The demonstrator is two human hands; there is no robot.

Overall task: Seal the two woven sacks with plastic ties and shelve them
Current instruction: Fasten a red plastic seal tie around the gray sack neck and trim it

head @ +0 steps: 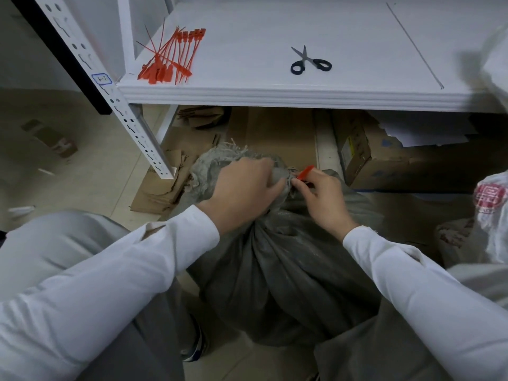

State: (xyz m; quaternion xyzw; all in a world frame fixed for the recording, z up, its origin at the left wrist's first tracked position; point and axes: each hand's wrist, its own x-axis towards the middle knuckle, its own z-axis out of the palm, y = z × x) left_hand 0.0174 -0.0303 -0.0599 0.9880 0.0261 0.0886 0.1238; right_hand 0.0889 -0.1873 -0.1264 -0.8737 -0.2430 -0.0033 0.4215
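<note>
A grey woven sack (280, 276) stands on the floor between my knees, its mouth gathered into a neck with a frayed top. My left hand (242, 191) grips the bunched neck from the left. My right hand (321, 199) pinches a red plastic tie (305, 172) right at the neck; only the tie's flat end shows. A second sack, white with red print (492, 213), sits at the right edge. A bundle of red ties (170, 59) lies on the left of the white shelf (275, 97).
Black-handled scissors (310, 61) lie on the shelf's middle. A perforated white upright (129, 114) stands at the left. Cardboard boxes (371, 158) and flattened cardboard (165, 188) fill the floor under the shelf. White material (494, 59) intrudes at the upper right.
</note>
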